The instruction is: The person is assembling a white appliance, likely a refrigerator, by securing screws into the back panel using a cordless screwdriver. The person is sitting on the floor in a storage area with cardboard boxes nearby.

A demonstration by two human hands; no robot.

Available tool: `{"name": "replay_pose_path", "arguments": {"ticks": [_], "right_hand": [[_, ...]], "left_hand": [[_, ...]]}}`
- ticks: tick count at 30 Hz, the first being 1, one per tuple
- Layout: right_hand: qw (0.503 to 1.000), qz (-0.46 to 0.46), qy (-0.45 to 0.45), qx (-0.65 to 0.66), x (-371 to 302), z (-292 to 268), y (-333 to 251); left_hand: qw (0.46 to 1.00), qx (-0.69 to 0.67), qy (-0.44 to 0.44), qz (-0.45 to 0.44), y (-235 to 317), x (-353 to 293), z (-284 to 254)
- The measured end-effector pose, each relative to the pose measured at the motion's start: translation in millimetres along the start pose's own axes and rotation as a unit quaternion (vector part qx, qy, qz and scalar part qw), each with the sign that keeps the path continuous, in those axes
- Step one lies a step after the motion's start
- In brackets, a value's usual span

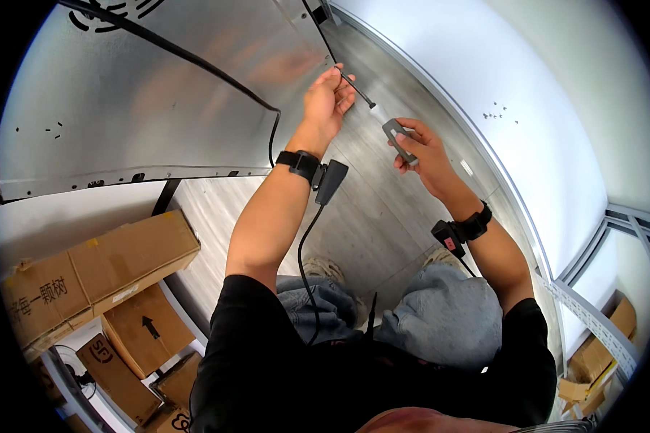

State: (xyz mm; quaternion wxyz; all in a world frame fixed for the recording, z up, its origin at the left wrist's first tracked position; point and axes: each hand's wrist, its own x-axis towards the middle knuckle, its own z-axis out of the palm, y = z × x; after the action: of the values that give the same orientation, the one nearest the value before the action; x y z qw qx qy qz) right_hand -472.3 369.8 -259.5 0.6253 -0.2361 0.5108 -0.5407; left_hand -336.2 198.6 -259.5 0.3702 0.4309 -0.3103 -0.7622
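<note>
A screwdriver with a grey and white handle (399, 139) is gripped in my right hand (422, 151), its thin dark shaft (359, 93) slanting up to the left. At the shaft's far end my left hand (327, 101) is closed, thumb and index finger pinched together by the tip. What sits between those fingers is too small to make out. Both are beside the right edge of a large silver metal panel (217, 94), which has small holes along its border. Several small screws (500, 113) lie or stick on the white surface to the right.
A black cable (195, 61) runs across the panel and hangs down its lower edge. Cardboard boxes (101, 267) stand on a rack at the lower left. More cardboard (599, 350) sits behind a grey metal frame (592, 317) at the right. Corded devices (331, 182) are strapped to both wrists.
</note>
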Motion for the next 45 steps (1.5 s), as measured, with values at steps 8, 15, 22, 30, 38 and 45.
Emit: {"name": "replay_pose_path", "arguments": {"ticks": [8, 15, 22, 30, 38, 45], "right_hand": [[1.0, -0.006, 0.009, 0.013, 12, 13, 2], [0.998, -0.002, 0.003, 0.059, 16, 9, 8], [0.996, -0.005, -0.005, 0.09, 18, 7, 12], [0.994, -0.002, -0.016, 0.109, 19, 7, 10], [0.981, 0.025, -0.05, 0.188, 22, 2, 9], [0.999, -0.021, -0.007, 0.045, 24, 6, 8]], "left_hand": [[1.0, -0.006, 0.022, -0.004, 7, 15, -7], [0.999, -0.015, 0.033, 0.005, 8, 12, -5], [1.0, -0.001, 0.019, 0.014, 7, 13, -5], [0.999, -0.017, 0.025, 0.022, 4, 15, -7], [0.999, -0.02, 0.032, 0.027, 6, 12, -3], [0.997, 0.021, 0.057, 0.05, 5, 6, 4]]}}
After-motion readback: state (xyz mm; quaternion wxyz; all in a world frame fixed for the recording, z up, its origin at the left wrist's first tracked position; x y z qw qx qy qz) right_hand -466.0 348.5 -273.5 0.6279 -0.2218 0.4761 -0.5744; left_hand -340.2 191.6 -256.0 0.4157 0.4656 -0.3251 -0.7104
